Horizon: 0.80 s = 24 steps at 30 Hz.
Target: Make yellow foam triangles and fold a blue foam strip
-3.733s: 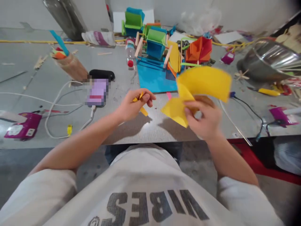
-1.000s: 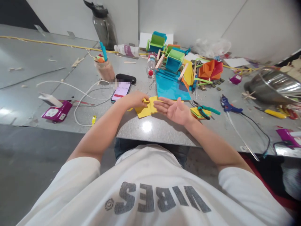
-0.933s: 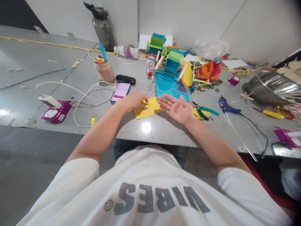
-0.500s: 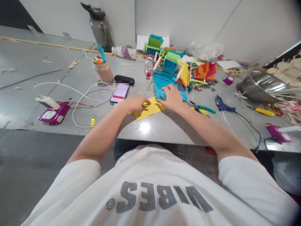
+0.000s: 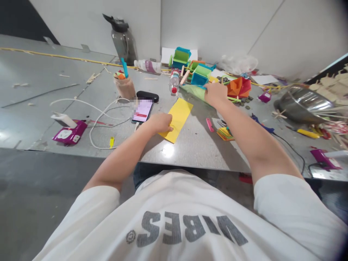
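A yellow sheet of paper lies slantwise on the grey table in front of me. My left hand is at its left edge, fingers closed on the paper. My right hand reaches to the back and grips a pale green sheet with a blue edge, part of it raised. What lies under that hand is hidden. Nearer me, a pink cutter knife lies beside a small stack of coloured paper, partly covered by my right forearm.
Behind stand folded blue-green paper boxes, an orange paper piece and a small bottle. A phone, a jar and cables are on the left. A glue gun and a metal bowl are at the right.
My right hand has left the yellow paper and moved back and right. The flat blue sheet there is now raised, showing green. The yellow paper has turned, and the pink knife shows.
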### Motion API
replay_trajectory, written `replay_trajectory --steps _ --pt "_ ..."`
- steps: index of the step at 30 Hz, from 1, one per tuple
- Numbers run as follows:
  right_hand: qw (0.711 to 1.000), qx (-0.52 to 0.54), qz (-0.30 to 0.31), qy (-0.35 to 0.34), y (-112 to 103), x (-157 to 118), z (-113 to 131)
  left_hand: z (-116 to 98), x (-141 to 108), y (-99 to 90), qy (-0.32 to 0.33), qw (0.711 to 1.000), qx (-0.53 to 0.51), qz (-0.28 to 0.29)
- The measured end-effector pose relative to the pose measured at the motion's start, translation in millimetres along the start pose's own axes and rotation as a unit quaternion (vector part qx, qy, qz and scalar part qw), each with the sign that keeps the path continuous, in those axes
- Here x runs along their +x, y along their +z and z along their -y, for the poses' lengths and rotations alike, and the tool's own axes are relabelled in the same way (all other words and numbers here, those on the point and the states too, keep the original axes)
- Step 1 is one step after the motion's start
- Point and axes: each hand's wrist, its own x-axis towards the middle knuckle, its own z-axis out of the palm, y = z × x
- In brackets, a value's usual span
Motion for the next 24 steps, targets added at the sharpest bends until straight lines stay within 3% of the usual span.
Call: replay_trajectory --steps 8,15,18,21,24 --pt "0.985 0.152 -0.075 -0.016 2 21 -9 -12 42 7.7 0.034 0.999 0.004 -0.016" --pt "0.998 0.051 -0.006 -0.025 -12 5 4 -32 100 -3.9 0.061 0.998 0.006 -0.027" --pt "0.999 0.036 0.003 -0.039 -6 -7 8 -39 118 -5.9 0.061 0.997 0.006 -0.047" --pt "0.996 0.066 0.023 -0.055 11 -24 11 -42 115 -6.9 0.061 0.996 0.011 -0.064" --pt "0.977 0.119 0.111 -0.135 32 -46 14 -38 88 -8.2 0.056 0.996 0.022 -0.061"
